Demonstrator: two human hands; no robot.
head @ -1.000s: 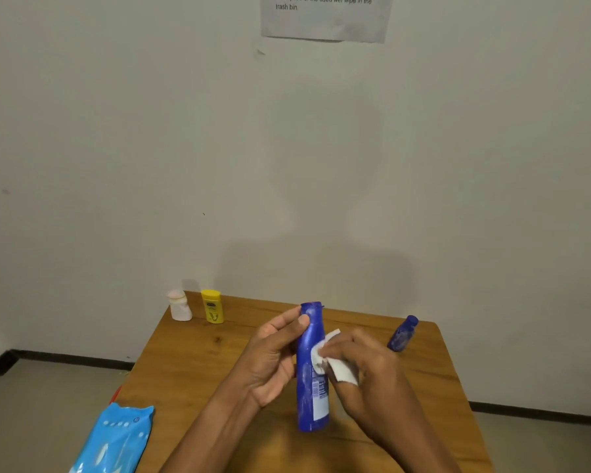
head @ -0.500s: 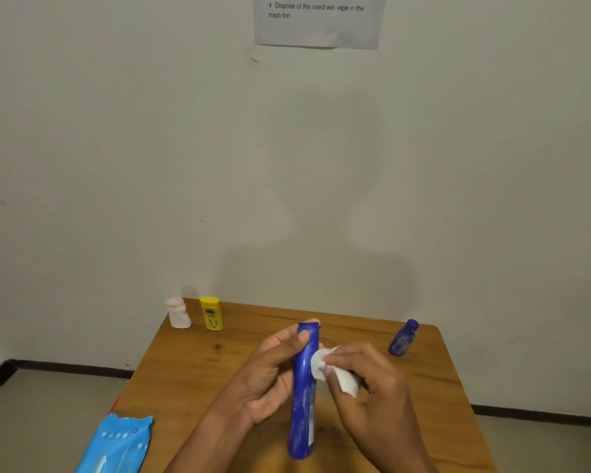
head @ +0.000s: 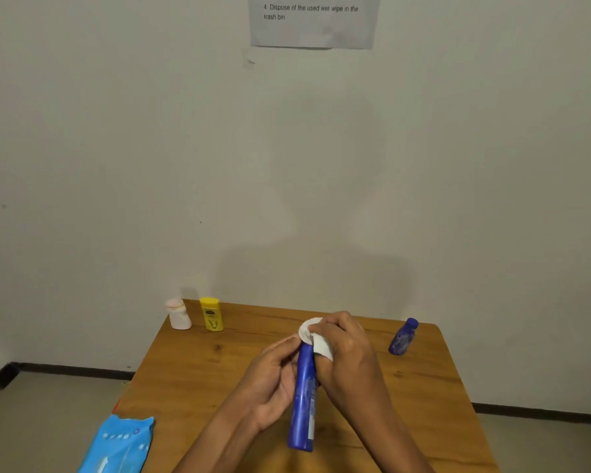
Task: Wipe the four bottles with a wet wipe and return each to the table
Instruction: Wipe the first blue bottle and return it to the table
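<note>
While gripped, tall blue bottle (head: 303,397), tilted, white-wiped top

Tall blue bottle (head: 303,397) is in my left hand (head: 273,384), held above the table, slightly tilted, its top covered by white wet wipe (head: 313,334) in my right hand (head: 347,346). White bottle (head: 179,314) and yellow bottle (head: 212,314) upright at table's far left corner; small blue bottle (head: 403,337) far right.

I've got one head-worn view, looking forward and slightly down over the table (head: 191,370) toward the wall (head: 116,165); hands close in, low in frame.
</note>
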